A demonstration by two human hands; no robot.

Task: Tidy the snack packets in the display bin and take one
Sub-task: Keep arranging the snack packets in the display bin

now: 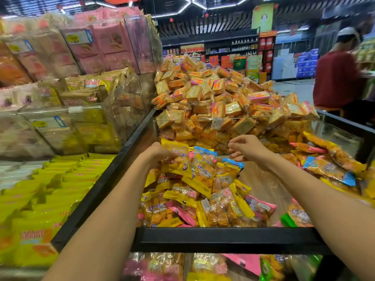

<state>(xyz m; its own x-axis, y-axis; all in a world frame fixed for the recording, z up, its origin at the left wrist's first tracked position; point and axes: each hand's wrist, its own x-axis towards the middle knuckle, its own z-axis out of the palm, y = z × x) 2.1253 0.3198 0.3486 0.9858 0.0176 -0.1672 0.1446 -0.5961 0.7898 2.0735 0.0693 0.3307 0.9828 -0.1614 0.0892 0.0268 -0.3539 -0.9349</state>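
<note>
Two bare hands are stretched forward over a black-framed display bin (223, 233) seen from the head view. A yellow snack packet (177, 157) is gripped by the left hand (157, 153), its fingers curled round the packet's left edge at about 10 o'clock from the middle of the bin. The right hand (245, 148) is held just above the bin's wooden floor at about 1 o'clock, fingers loosely curled with the thumb near the forefinger; whether anything is pinched between them cannot be told.

A loose heap of snack packets (203, 197) in yellow, pink and blue wrappers is spread through the centre and 6 o'clock part of the bin, touching the gripped packet from below. More packets of the same kind (328, 165) are scattered along the 3 o'clock side. A bare strip of wooden floor is left between the two groups.

Beyond a clear divider (233, 118) at 12 o'clock, a tall mound of square biscuit packs (219, 98) is piled. At 9 o'clock, clear bins of pink and tan packets (95, 49) are stacked above yellow packs (50, 189). At 2 o'clock, a person in a dark red shirt (338, 78) is seen standing well apart.
</note>
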